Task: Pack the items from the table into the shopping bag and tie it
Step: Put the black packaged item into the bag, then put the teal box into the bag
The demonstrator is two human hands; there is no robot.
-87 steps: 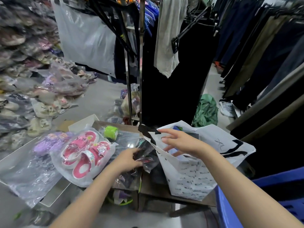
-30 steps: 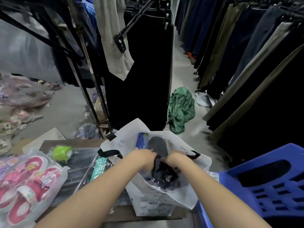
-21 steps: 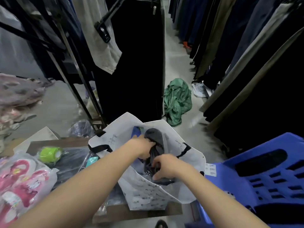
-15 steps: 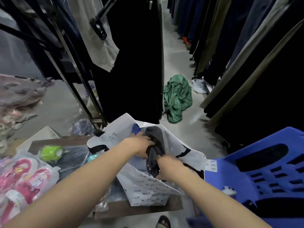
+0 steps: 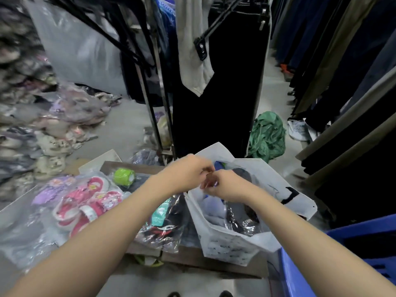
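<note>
A white shopping bag (image 5: 233, 243) with black handles stands open on the right end of the brown table (image 5: 192, 259). Inside it lie a black plastic-wrapped packet (image 5: 242, 220), a dark grey item (image 5: 243, 174) and a blue item (image 5: 218, 165). My left hand (image 5: 187, 173) and my right hand (image 5: 225, 186) hover close together just above the bag's mouth, fingers loosely curled, with nothing seen in them. On the table to the left are a black wrapped garment with a teal label (image 5: 162, 224), a green roll (image 5: 124, 176), bagged pink slippers (image 5: 85, 203) and purple slippers (image 5: 51, 189).
A blue plastic chair (image 5: 342, 254) is at the right, touching the table's end. Behind the table, a metal rack post (image 5: 154, 116) holds hanging black clothes. A green cloth (image 5: 267, 136) lies on the floor. Piles of bagged goods (image 5: 32, 125) fill the left.
Both hands pushed the black packet down into the bag, let it go and rose out above the opening. The view swung back left toward the table.
</note>
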